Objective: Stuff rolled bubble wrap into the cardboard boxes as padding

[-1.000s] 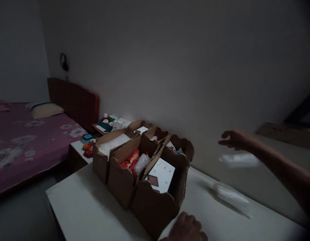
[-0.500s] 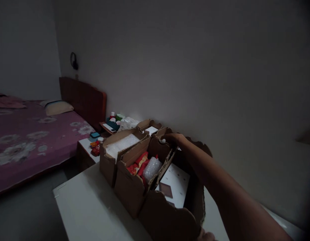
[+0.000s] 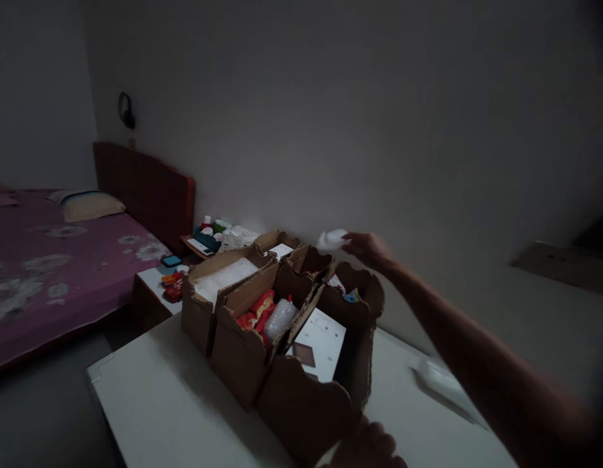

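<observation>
Above the cardboard boxes [image 3: 292, 338], the right hand [image 3: 367, 250] pinches a small white thing [image 3: 332, 240] in its fingers; the left hand [image 3: 372, 448] rests against the nearest box, fingers curled

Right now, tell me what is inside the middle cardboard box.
The middle cardboard box holds red packets and a clear bubble-wrapped bundle. Whatever lies beneath them is covered.

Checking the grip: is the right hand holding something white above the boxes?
Yes, the right hand pinches a small white item above the cardboard boxes.
</observation>
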Demonstrator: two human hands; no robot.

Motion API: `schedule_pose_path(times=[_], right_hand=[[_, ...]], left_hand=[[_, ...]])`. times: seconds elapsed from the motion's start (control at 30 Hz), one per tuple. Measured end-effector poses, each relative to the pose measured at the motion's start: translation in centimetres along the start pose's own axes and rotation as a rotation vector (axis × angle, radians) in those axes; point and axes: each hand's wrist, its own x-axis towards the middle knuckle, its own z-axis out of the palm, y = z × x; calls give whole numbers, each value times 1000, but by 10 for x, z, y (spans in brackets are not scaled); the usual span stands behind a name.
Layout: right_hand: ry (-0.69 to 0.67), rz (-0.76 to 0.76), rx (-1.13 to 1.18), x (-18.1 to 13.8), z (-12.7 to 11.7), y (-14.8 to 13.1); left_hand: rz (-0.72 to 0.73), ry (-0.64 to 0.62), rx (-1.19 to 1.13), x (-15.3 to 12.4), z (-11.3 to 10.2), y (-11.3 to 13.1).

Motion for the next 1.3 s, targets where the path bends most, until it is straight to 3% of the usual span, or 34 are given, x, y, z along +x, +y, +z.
schedule_pose_path(times=[0.1, 0.2, 0.33, 0.47, 0.57, 0.67, 0.7, 0.77, 0.8, 0.87, 0.9, 0.97, 1.03, 1.17, 1.3], right_hand=[[35, 155, -50, -53, -43, 58], [-58, 283, -86, -135, -58, 109], [-266, 363, -59, -247, -21, 129], [-372, 286, 9, -313, 49, 98], [-348, 193, 36, -328, 96, 67], [-253, 147, 3, -328, 127, 47], [-223, 136, -17, -326, 134, 44], [-187, 112, -53, -322, 143, 43], [-178, 103, -64, -320, 146, 44], [-164, 96, -68, -316, 149, 47], [-156, 96, -66, -315, 150, 49], [-137, 100, -50, -313, 151, 50], [-124, 110, -19, -313, 151, 51], [-115, 129, 34, -314, 150, 54], [-116, 131, 64, -315, 149, 55]], left_hand=[[0, 7, -18, -13, -10, 8], [-52, 57, -68, -29, -22, 18], [-86, 66, -106, -36, -33, 24], [-91, 35, -96, -36, -37, 32], [-102, 7, -68, -49, -47, 46], [65, 13, -133, -73, -88, 60], [148, 78, -170, -82, -110, 63], [139, 358, -147, -96, -164, 60], [83, 493, -91, -100, -194, 55], [-132, 615, 76, -101, -250, 33], [-300, 594, 163, -98, -274, 18], [-697, 341, 256, -88, -306, -14], [-806, 169, 242, -77, -318, -44], [-916, -156, 124, -64, -301, -78], [-997, -246, 59, -63, -285, -83]])
